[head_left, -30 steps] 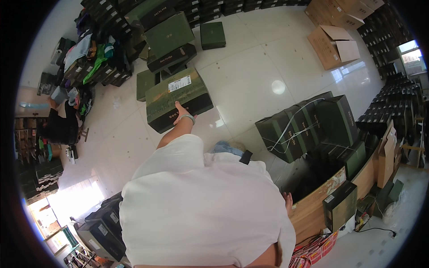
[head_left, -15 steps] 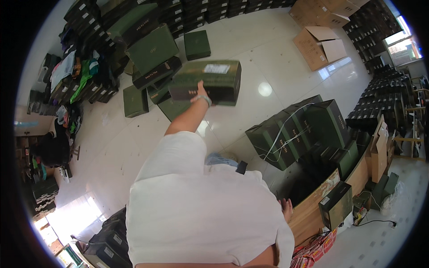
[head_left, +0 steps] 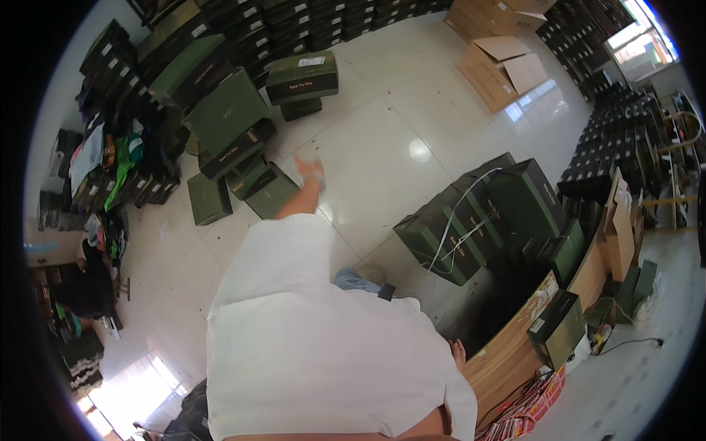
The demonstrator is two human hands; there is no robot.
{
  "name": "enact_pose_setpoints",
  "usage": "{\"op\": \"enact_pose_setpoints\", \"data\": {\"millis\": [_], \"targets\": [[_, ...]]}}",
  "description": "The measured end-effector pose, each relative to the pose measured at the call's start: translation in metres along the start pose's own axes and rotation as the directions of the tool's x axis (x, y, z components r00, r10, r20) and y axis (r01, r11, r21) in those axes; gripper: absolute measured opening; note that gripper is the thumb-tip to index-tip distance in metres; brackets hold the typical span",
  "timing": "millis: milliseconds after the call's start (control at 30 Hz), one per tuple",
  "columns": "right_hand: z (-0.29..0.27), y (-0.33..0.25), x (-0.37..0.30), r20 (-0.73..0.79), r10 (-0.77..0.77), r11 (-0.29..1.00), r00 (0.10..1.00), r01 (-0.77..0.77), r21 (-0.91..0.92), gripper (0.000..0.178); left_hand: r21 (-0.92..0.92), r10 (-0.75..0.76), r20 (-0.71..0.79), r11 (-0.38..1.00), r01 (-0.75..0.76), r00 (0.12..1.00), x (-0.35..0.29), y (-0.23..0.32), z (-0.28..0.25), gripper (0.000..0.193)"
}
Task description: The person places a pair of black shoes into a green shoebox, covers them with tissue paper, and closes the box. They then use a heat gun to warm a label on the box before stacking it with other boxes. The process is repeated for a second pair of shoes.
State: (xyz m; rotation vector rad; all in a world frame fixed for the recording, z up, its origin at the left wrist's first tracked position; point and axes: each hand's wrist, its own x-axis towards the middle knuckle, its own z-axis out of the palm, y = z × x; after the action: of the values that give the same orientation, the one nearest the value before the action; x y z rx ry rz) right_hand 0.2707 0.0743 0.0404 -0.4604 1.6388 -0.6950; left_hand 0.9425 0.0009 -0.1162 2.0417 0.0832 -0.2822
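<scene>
My left hand [head_left: 309,170] reaches forward over the floor, empty, its fingers apart and slightly blurred. Beyond it a dark green shoebox-like carton [head_left: 301,77] with a white label is over a smaller green box [head_left: 301,109]; whether it rests fully there I cannot tell. Just left of my hand lie a low green box [head_left: 272,190] and a leaning pile topped by a large green box [head_left: 226,103]. My right hand [head_left: 458,354] is at the edge of the wooden tabletop [head_left: 507,375], fingers extended, holding nothing I can see.
Green boxes tied with white strap [head_left: 463,228] stand on the right. Open brown cartons [head_left: 500,70] sit farther back. Stacked dark boxes [head_left: 316,26] line the far wall. Clothes [head_left: 121,158] cover boxes at left, near a person in black [head_left: 84,287]. One box [head_left: 557,328] rests on the tabletop.
The labelled green carton has left my left hand and is now farther away, over the smaller box. My left hand has opened and drawn back slightly. The view has shifted a little.
</scene>
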Motion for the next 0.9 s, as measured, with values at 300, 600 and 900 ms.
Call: {"op": "enact_pose_setpoints", "data": {"millis": [300,600,900], "targets": [[-0.045,0.041,-0.019,-0.1,-0.079,0.997,0.992,0.078,-0.008,0.047,0.666,-0.5,0.619,0.743,-0.067,0.605,-0.241,-0.148,0.007,0.086],[-0.051,0.095,-0.039,-0.285,0.025,0.991,0.958,0.013,0.133,0.048,0.69,-0.227,0.679,0.523,-0.501,0.698,-0.12,-0.072,0.073,0.072],[-0.089,0.213,-0.054,-0.406,0.172,0.963,0.897,-0.067,0.26,0.049,0.55,-0.257,0.833,0.295,-0.781,0.489,-0.228,-0.102,0.083,0.075]]}}
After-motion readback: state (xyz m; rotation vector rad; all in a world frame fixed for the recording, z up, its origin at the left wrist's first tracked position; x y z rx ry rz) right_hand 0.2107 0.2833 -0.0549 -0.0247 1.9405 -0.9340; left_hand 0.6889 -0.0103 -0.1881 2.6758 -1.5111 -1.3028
